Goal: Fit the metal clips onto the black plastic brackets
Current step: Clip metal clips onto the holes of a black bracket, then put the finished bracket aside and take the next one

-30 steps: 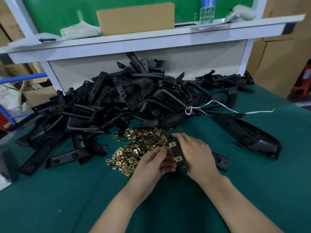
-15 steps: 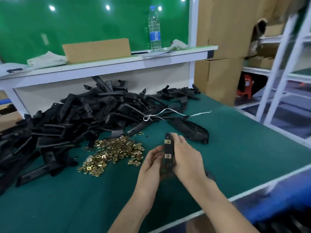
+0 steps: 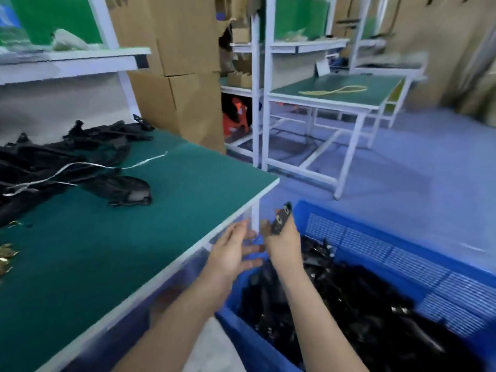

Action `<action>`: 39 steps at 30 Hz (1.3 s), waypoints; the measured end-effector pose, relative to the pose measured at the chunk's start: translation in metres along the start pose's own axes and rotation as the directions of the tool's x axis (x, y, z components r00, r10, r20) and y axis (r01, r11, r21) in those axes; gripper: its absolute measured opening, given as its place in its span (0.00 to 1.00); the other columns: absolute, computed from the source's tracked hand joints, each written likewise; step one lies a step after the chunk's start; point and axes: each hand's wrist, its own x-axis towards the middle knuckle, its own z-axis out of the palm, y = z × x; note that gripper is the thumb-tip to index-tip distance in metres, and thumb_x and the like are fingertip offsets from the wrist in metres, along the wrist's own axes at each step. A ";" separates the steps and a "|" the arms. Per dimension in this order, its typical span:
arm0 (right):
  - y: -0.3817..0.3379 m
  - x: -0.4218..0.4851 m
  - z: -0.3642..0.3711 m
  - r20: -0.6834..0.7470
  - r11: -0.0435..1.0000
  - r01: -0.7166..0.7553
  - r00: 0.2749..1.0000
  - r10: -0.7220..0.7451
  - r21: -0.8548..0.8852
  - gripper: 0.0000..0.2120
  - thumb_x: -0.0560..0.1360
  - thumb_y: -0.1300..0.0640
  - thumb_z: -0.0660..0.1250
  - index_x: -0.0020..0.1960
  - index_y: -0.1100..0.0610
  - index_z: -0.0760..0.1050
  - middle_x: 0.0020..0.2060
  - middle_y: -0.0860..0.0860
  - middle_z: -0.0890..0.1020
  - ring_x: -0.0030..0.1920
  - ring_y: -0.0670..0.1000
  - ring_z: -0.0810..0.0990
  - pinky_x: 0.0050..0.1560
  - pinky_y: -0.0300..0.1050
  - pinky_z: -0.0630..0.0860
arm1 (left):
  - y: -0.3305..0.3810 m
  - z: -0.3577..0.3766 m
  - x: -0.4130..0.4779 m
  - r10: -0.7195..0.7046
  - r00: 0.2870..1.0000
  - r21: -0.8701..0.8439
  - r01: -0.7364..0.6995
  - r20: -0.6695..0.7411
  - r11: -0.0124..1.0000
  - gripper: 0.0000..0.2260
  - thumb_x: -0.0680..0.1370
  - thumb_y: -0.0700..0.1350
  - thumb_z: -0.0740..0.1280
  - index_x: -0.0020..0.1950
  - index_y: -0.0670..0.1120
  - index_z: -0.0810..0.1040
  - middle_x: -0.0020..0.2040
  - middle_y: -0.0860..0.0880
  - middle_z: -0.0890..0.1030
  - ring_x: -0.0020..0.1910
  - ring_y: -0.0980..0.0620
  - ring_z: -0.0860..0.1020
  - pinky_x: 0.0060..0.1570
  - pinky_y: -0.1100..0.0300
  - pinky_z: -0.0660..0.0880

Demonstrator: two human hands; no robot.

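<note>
Blue plastic crate (image 3: 375, 233) sits below the table's (image 3: 161, 210) right edge, heaped with finished brackets (image 3: 362, 312). My right hand (image 3: 281, 244) is over the crate, fingers pinching one black bracket (image 3: 276, 228) tilted up; two metal clips (image 3: 279, 219) show on its face. My left hand (image 3: 232, 253) is just beside it, fingers loose and spread, holding nothing. On the table, far left: a pile of loose brackets (image 3: 53, 157), a white cord (image 3: 80, 165) across it, brass clips (image 3: 6, 257) at the frame edge. Much motion blur.

Black bracket (image 3: 281, 218), ribbed blue crate (image 3: 375, 245), green tabletop (image 3: 166, 200).
</note>
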 end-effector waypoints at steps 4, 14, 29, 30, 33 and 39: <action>0.048 0.029 -0.048 -0.110 0.869 -0.280 0.930 0.352 0.408 0.06 0.77 0.61 0.69 0.52 0.61 0.74 0.44 0.59 0.80 0.45 0.56 0.78 0.49 0.54 0.76 | -0.038 0.047 0.007 -0.060 0.991 0.200 0.036 0.119 0.979 0.08 0.85 0.50 0.57 0.57 0.51 0.74 0.55 0.49 0.78 0.46 0.54 0.81 0.45 0.59 0.80; 0.116 0.032 -0.104 -0.075 0.446 -0.517 0.588 0.805 0.731 0.26 0.78 0.58 0.67 0.71 0.69 0.65 0.54 0.61 0.75 0.53 0.60 0.78 0.54 0.52 0.76 | -0.107 0.113 0.005 -0.212 0.912 0.600 -0.044 0.350 0.799 0.17 0.85 0.55 0.54 0.70 0.52 0.71 0.62 0.58 0.74 0.56 0.65 0.71 0.41 0.78 0.65; 0.047 0.012 -0.002 -0.047 0.794 -0.356 0.901 0.432 0.492 0.12 0.80 0.58 0.58 0.62 0.52 0.70 0.55 0.55 0.78 0.57 0.56 0.78 0.67 0.55 0.71 | -0.077 0.051 0.042 -0.008 0.999 0.321 -0.005 0.039 0.947 0.12 0.84 0.47 0.60 0.51 0.51 0.83 0.48 0.54 0.86 0.50 0.55 0.82 0.50 0.61 0.75; 0.035 0.007 0.007 -0.029 0.810 -0.333 0.918 0.395 0.483 0.13 0.80 0.57 0.58 0.64 0.51 0.71 0.57 0.52 0.79 0.60 0.56 0.78 0.67 0.53 0.71 | -0.067 0.041 0.044 0.051 0.998 0.326 -0.059 0.033 0.944 0.12 0.84 0.44 0.59 0.52 0.48 0.82 0.48 0.53 0.85 0.51 0.54 0.82 0.49 0.64 0.74; -0.007 -0.009 0.031 0.008 0.845 -0.255 0.959 0.285 0.470 0.14 0.81 0.54 0.57 0.63 0.44 0.73 0.54 0.42 0.80 0.53 0.44 0.78 0.56 0.38 0.72 | -0.029 0.010 0.041 0.234 0.969 0.357 -0.246 0.077 0.901 0.12 0.85 0.38 0.56 0.54 0.40 0.79 0.50 0.51 0.83 0.48 0.58 0.80 0.48 0.71 0.73; -0.083 -0.049 0.102 0.039 0.878 0.041 0.997 -0.067 0.477 0.12 0.82 0.52 0.57 0.63 0.46 0.74 0.58 0.42 0.80 0.60 0.44 0.77 0.65 0.47 0.72 | 0.046 -0.078 0.014 0.447 0.894 0.368 -0.407 -0.024 0.836 0.11 0.86 0.43 0.56 0.58 0.47 0.78 0.48 0.55 0.85 0.49 0.58 0.83 0.48 0.68 0.75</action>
